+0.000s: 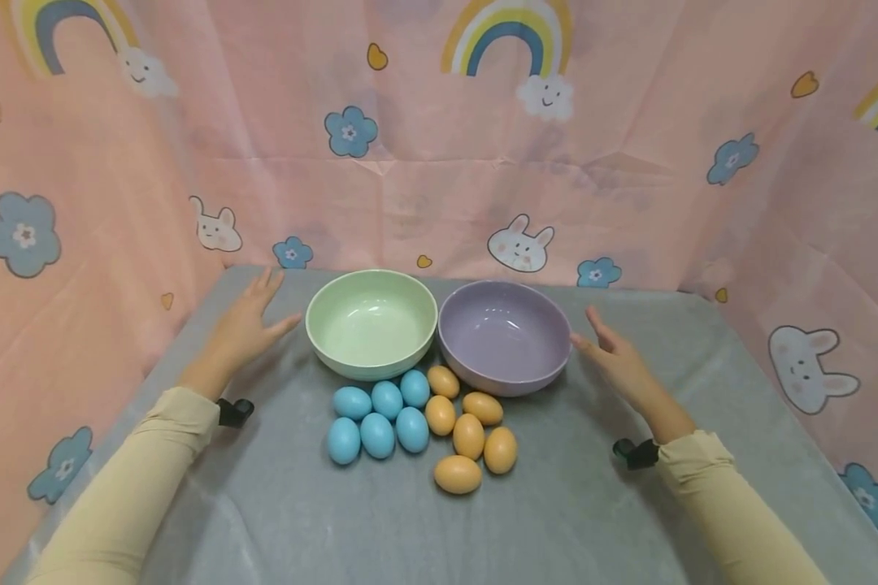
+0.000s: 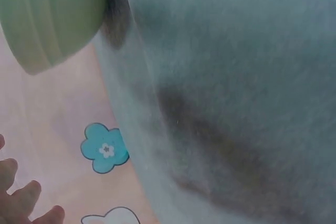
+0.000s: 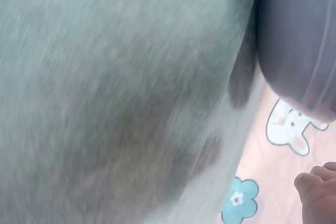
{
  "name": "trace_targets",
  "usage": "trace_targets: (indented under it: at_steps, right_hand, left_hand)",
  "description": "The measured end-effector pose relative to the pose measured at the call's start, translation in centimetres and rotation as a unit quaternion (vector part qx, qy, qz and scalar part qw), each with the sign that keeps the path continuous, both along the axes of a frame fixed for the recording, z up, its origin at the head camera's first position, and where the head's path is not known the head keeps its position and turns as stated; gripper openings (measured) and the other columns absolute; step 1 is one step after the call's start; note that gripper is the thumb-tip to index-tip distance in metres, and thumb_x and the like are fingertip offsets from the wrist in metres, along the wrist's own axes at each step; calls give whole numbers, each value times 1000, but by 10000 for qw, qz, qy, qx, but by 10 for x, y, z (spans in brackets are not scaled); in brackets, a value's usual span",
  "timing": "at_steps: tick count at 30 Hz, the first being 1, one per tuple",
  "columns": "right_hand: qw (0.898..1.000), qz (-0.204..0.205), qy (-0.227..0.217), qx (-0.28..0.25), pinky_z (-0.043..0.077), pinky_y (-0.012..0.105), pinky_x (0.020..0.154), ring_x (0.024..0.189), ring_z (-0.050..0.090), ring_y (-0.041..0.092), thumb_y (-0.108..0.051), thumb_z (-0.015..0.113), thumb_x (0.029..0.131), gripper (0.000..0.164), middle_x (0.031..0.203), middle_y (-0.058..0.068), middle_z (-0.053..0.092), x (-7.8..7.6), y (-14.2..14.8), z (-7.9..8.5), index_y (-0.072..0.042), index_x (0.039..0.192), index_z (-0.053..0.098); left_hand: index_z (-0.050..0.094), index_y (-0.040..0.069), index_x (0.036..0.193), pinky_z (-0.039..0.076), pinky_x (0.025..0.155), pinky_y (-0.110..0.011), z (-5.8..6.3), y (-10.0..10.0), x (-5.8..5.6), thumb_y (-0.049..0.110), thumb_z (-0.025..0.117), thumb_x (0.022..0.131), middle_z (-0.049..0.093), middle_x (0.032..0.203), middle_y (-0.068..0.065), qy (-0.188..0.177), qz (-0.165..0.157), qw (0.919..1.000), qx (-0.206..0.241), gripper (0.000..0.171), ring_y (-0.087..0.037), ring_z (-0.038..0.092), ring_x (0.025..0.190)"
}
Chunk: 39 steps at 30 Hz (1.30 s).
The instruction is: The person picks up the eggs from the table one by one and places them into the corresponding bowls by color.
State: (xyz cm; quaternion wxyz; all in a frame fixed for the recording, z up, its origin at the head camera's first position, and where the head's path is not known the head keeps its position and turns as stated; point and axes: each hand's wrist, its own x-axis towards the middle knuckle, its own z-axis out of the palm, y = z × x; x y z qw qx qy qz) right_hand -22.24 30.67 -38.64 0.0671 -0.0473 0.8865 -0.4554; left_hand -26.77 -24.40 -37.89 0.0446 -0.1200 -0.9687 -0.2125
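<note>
A pale green bowl and a purple bowl stand side by side toward the back of the table, their insides bare. My left hand is held just left of the green bowl, fingers extended and apart from it. On the other side, my right hand is beside the purple bowl, its fingertips close to the rim; whether they touch I cannot tell. In front of the green bowl lie several blue eggs, and several orange eggs lie in front of the purple one. Neither hand holds anything.
Grey cloth covers the table. A pink patterned curtain hangs behind it and along both sides. Dark wrist-worn devices sit at both sleeve cuffs, the left device and the right device.
</note>
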Motion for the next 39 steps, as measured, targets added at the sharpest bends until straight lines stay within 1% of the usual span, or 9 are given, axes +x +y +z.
trace_targets:
  at_steps: [6, 13, 18, 21, 27, 28, 33, 35, 39]
  right_hand:
    - [9987, -103, -75, -485, 13, 60, 122, 155, 2, 35, -44, 49, 103, 79, 167, 4, -3, 4, -3, -2, -16, 160, 2]
    - [9919, -193, -349, -1205, 10, 57, 124, 155, 1, 32, -40, 50, 104, 79, 168, 10, 0, 12, -8, -6, -13, 160, 2]
    - [9890, -304, -399, -1389, 11, 54, 124, 155, 3, 31, -36, 53, 103, 80, 167, 10, 2, 15, -12, -9, -12, 160, 3]
    - [9865, -342, -426, -1546, 10, 53, 125, 155, 3, 30, -32, 53, 103, 79, 168, 9, 2, 15, -14, -11, -10, 160, 4]
    - [9824, -346, -413, -1786, 10, 52, 125, 155, 4, 29, -31, 53, 104, 77, 168, 9, 3, 16, -17, -14, -8, 160, 6]
    - [9825, -339, -410, -1787, 10, 52, 125, 155, 4, 29, -31, 53, 104, 77, 168, 8, 4, 16, -17, -14, -8, 160, 6]
    - [9797, -280, -416, -1943, 10, 50, 124, 155, 5, 28, -26, 53, 104, 76, 168, 10, 3, 16, -18, -17, -5, 159, 6]
    - [9783, -265, -419, -2012, 10, 49, 124, 155, 4, 28, -25, 52, 104, 75, 167, 11, 2, 16, -18, -18, -4, 159, 5]
    - [9765, -254, -460, -2090, 9, 50, 124, 155, 3, 28, -23, 52, 104, 75, 168, 9, 1, 17, -20, -19, -5, 159, 4]
  left_hand:
    - [9, 15, 161, 14, 115, -73, -1, 2, 13, 51, 58, 97, -1, 168, -14, -413, 215, 9980, 419, 89, -46, 7, 152]
    - [10, 19, 161, 15, 116, -71, -4, 3, 23, 52, 59, 96, 2, 168, -12, -527, 357, 9952, 740, 88, -47, 10, 151]
    - [13, 23, 161, 18, 117, -69, -8, 5, 32, 51, 63, 94, 8, 168, -9, -578, 517, 9916, 1039, 88, -46, 14, 151]
    - [20, 19, 160, 20, 117, -68, -9, 6, 38, 50, 65, 93, 13, 167, -7, -665, 561, 9894, 1162, 87, -45, 17, 151]
    - [36, 9, 154, 32, 117, -57, -14, 8, 47, 47, 66, 93, 22, 165, -7, -868, 515, 9819, 1601, 78, -43, 32, 146]
    - [37, 8, 153, 35, 116, -55, -15, 8, 49, 47, 67, 93, 26, 164, -9, -908, 528, 9800, 1691, 78, -43, 35, 144]
    - [45, 5, 149, 39, 113, -55, -18, 9, 57, 51, 68, 91, 45, 153, -16, -1211, 604, 9693, 2050, 77, -40, 44, 140]
    - [50, 4, 145, 40, 112, -55, -19, 11, 59, 51, 68, 91, 51, 148, -17, -1316, 621, 9667, 2103, 75, -38, 46, 139]
    - [58, 4, 138, 43, 110, -55, -20, 16, 62, 49, 68, 91, 58, 142, -18, -1496, 609, 9658, 2031, 66, -38, 48, 137]
